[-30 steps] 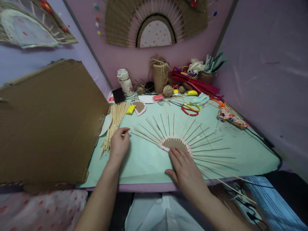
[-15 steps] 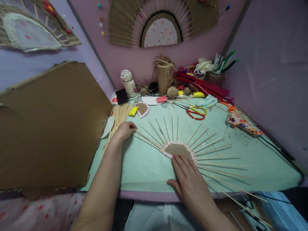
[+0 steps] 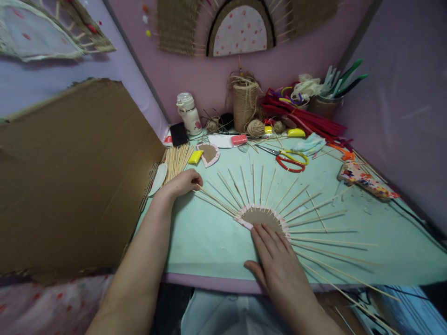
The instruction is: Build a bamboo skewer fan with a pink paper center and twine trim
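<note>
A cardboard half-circle (image 3: 260, 218) with a pink-and-white fabric edge lies on the table, thin wooden sticks fanning out all round its curved side. My left hand (image 3: 188, 181) pinches the outer end of a wooden stick (image 3: 218, 201) at the fan's left side; the stick's inner end meets the half-circle's rim. Flat on the half-circle's lower right part rests my right hand (image 3: 274, 251), fingers stretched and thumb apart, covering some of the cardboard. Behind my left hand lies a bundle of loose sticks (image 3: 178, 160).
Scissors (image 3: 288, 158) and a patterned glue gun (image 3: 365, 179) lie beyond the fan. A cardboard sheet (image 3: 80, 177) stands at left. Along the back are a white bottle (image 3: 189, 114), a twine spool (image 3: 244, 104), red strips (image 3: 303, 114) and a cup of tools (image 3: 326, 103). Some right-hand sticks overhang the table edge.
The camera view has shifted slightly, so the wall and table appear displaced. Both hands keep practically the same place on the stick and the half-circle.
</note>
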`<state>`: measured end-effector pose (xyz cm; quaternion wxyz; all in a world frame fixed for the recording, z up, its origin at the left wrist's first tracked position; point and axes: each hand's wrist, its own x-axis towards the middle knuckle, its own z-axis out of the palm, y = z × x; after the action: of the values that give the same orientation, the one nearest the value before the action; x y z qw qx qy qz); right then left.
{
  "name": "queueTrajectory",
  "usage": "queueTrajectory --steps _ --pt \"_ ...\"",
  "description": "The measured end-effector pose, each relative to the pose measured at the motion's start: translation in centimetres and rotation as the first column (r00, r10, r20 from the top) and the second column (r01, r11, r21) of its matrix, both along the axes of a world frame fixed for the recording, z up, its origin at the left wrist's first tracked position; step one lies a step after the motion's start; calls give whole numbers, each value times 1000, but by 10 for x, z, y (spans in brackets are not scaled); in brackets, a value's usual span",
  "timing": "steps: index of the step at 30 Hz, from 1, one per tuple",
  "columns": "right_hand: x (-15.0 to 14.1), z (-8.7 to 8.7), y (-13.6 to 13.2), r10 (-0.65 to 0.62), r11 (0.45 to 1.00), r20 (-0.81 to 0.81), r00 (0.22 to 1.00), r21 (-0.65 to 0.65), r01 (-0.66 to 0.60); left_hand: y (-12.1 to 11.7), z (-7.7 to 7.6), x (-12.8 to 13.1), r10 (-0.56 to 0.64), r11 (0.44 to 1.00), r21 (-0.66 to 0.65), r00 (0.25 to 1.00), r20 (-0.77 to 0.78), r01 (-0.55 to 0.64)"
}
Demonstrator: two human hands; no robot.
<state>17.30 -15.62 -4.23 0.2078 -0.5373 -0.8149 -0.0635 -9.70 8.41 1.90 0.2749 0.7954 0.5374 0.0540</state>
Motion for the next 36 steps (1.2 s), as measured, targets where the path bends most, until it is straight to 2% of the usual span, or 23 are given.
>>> queueTrajectory --steps 5,12,15,20,24,27,30,36 --pt "0 1 0 -18 1000 0 1000 -3 18 -1 2 1 -25 1000 10 1000 -3 25" --pt "1 -1 -1 -7 998 -25 1000 -57 6 -12 26 -6 1 999 -52 1000 -29 -3" --pt "1 -1 -1 -8 998 -11 1000 -58 8 -17 30 -8 41 997 -61 999 10 -40" --pt "0 2 -1 -16 998 15 1000 -61 17 -25 26 -9 183 972 -184 966 182 -149" --pt "-1 2 -1 -39 996 -14 999 -76 38 -33 16 -7 372 911 -330 838 399 -247" --pt "0 2 -1 -40 994 -29 999 -107 37 -36 9 -3 465 870 -397 754 464 -292" --pt "0 3 -1 -33 991 -34 999 -128 29 -37 6 0 496 856 -397 743 449 -331" --pt "0 5 -1 -36 993 -10 999 -115 35 -42 9 1 469 881 -289 764 442 -373"
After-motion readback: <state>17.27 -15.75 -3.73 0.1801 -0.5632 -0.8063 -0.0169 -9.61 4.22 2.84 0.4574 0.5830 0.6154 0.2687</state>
